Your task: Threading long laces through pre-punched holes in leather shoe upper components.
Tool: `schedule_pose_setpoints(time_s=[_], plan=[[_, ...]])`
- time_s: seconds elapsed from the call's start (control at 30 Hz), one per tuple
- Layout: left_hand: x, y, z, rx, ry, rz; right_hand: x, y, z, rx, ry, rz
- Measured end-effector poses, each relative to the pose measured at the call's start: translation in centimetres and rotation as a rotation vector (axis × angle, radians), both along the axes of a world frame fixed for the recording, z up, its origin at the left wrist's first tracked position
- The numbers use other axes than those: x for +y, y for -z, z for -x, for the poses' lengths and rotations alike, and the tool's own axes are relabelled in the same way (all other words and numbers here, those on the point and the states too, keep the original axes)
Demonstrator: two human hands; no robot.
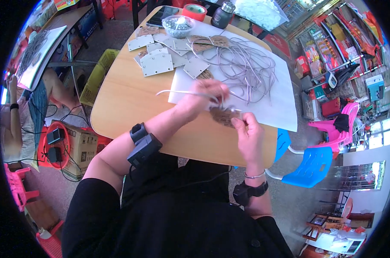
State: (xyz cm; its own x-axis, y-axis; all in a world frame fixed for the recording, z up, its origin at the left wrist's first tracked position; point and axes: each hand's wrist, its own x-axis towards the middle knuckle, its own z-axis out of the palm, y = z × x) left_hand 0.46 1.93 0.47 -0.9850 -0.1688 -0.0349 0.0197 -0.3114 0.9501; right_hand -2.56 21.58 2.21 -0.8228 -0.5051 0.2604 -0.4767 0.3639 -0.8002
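Note:
Between the thumb and fingers of my right hand [248, 133] is a small brown patterned piece [224, 116], perhaps wooden, over the near edge of a white sheet [285, 101]. My left hand [201, 96] pinches a thin pale grey cord [173, 91] just above that piece; its fingers are somewhat blurred. One loose cord end sticks out to the left. Whether the cord passes through the piece I cannot tell. Beyond my hands lie a tangle of similar cords [246, 64] and several pale plates with small holes [157, 64], mixed with more brown pieces [210, 41].
Along the table's far side are a clear bowl of small grey parts [178, 26], a red tape roll [194, 12], a phone [162, 16] and a dark bottle [223, 15]. A blue chair [309, 167] stands right. Another person [18, 116] sits left, near a cardboard box [81, 148].

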Motion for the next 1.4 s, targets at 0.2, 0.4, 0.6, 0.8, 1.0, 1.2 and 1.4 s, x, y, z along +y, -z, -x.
schedule_pose_setpoints(time_s=[0.2, 0.4, 0.6, 0.8, 1.0, 1.2, 1.4], plan=[[-1.3, 0.7, 0.9, 0.034, -0.104, -0.248, 0.7, 1.0, -0.1, -0.133, 0.01, 0.311], [-0.4, -0.9, -0.5, -0.002, 0.47, 0.137, 1.8, 1.0, -0.1, -0.145, 0.094, 0.319], [0.7, -1.6, -0.9, -0.06, 0.304, 0.208, 0.3, -1.6, -1.5, 0.121, 0.072, -0.009], [1.0, 0.5, 0.0, 0.049, 0.051, 0.217, -1.1, -0.8, -1.0, 0.491, -0.123, -0.21], [1.5, -0.1, -0.6, 0.021, -0.001, 0.084, -1.5, -1.2, -1.7, 0.755, -0.215, -0.254], [1.7, 0.2, -0.7, 0.185, -0.041, 0.246, -0.9, 1.5, -2.5, 0.594, -0.055, -0.234], [1.8, -0.4, -0.8, 0.287, -0.036, 0.27, -1.5, 1.4, -2.3, 0.312, 0.128, 0.199]])
